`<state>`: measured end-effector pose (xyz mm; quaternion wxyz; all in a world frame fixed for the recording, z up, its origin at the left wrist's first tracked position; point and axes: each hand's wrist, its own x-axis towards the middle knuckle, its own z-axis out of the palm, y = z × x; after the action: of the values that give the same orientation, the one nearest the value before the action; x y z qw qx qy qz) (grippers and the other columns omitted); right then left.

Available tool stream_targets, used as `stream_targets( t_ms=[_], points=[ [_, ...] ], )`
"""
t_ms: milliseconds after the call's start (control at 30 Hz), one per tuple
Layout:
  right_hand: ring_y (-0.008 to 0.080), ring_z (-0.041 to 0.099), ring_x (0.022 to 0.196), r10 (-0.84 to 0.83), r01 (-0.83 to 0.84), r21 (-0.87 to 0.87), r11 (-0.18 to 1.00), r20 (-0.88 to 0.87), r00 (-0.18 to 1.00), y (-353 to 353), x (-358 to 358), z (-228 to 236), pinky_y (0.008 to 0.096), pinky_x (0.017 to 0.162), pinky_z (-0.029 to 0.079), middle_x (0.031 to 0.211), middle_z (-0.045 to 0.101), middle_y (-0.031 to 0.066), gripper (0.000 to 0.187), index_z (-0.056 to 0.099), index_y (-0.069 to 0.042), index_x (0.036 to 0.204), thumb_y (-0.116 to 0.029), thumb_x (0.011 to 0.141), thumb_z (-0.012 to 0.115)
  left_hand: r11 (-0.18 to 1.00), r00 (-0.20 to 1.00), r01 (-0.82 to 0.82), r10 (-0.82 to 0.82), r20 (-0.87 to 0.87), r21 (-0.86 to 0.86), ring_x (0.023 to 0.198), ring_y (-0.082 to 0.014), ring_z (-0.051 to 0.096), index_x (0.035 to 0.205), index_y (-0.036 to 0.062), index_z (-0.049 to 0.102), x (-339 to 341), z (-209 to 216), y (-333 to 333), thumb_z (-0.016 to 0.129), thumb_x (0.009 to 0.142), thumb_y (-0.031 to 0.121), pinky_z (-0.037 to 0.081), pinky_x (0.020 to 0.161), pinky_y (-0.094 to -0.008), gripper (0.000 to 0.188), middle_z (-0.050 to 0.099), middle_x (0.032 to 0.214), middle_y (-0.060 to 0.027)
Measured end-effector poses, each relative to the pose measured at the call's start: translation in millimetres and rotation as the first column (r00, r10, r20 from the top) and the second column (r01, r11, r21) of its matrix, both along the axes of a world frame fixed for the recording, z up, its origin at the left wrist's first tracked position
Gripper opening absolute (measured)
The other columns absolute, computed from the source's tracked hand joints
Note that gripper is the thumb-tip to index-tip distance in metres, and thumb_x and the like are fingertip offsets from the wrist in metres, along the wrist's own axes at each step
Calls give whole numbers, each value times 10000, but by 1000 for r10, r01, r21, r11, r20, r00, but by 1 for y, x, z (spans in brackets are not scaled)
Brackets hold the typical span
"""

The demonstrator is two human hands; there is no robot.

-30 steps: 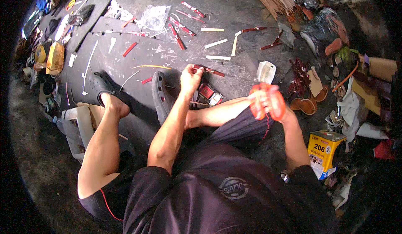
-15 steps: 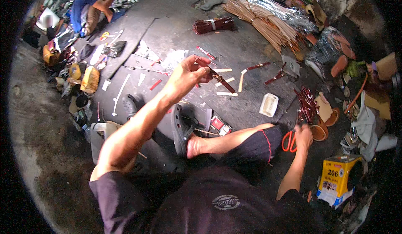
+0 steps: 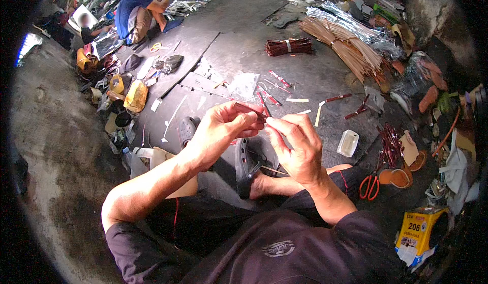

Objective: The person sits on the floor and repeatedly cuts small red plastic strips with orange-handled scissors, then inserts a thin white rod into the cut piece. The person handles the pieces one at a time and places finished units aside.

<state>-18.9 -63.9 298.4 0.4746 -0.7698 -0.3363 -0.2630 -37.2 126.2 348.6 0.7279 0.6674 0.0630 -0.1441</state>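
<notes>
In front of my chest, my left hand (image 3: 223, 129) is closed round a narrow dark brown strap (image 3: 250, 108). In the earlier view this strap shows a small buckle-like metal piece. Thumb and forefinger of my right hand (image 3: 301, 144) pinch at the strap's end, touching the left fingertips. The fingers hide most of that end. Orange-handled scissors (image 3: 369, 187) lie on the floor to the right, beside a bunch of glossy dark red straps (image 3: 390, 144). Further single straps (image 3: 357, 107) and pale strips (image 3: 318, 115) are spread beyond my hands.
A white plastic tray (image 3: 347, 143) rests right of my hands. Tan sandal soles (image 3: 395, 178) and a yellow can (image 3: 419, 230) stand farther right. At the back lie a tied dark red bundle (image 3: 288, 46) and tan strips (image 3: 340, 48). Another person (image 3: 134, 14) crouches far left.
My right hand has left the scissors, which now lie on the floor, and come up to the strap. The left hand has lowered toward my chest with the strap. The view has shifted.
</notes>
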Motion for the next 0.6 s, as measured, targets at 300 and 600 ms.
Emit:
stream_targets(
  t_ms=[300, 600],
  points=[
    [260, 635, 806, -19, 28, 112, 993, -84, 996, 7, -5, -8, 350, 676, 525, 917, 611, 102, 255, 638, -56, 987, 17, 765, 739, 975, 999, -35, 28, -32, -218, 961, -179, 665, 1181, 29, 589, -6, -15, 4, 559, 987, 174, 532, 886, -343, 244, 672, 1028, -89],
    [243, 640, 769, -42, 68, 148, 987, -171, 984, 16, -4, -3, 330, 657, 521, 870, 616, 107, 215, 643, -40, 943, 26, 762, 739, 974, 999, -43, 46, 10, -223, 978, -180, 660, 1176, 17, 591, -8, -21, 7, 562, 981, 142, 530, 909, -332, 234, 671, 1058, -103]
  ],
)
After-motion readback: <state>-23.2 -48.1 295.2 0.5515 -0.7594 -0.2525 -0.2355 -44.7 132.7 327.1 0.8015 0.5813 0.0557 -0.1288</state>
